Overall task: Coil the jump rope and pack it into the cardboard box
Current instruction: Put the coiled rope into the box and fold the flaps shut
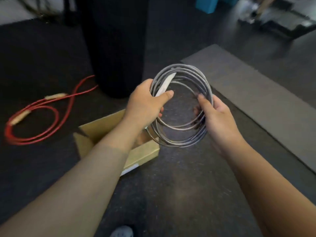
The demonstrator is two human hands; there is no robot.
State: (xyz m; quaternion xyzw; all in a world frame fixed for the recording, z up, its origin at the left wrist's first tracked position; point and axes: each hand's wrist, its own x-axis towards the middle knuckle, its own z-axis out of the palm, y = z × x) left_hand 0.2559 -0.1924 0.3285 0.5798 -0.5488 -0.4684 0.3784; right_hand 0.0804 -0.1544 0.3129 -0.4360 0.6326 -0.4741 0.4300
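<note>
While your left hand (145, 101) grips one side of the grey jump rope (182, 106), thumb pressed over a white handle (165, 87), your right hand (217, 120) pinches the opposite side. Coiled in a ring, the rope hangs in the air tilted toward you, its long axis running top to bottom, just above and right of the open cardboard box (106, 134) on the floor.

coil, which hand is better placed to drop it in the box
Left, probably. The left hand grips the coil on the side nearest the box, which sits open under the left forearm. The right hand holds the far side.
</note>
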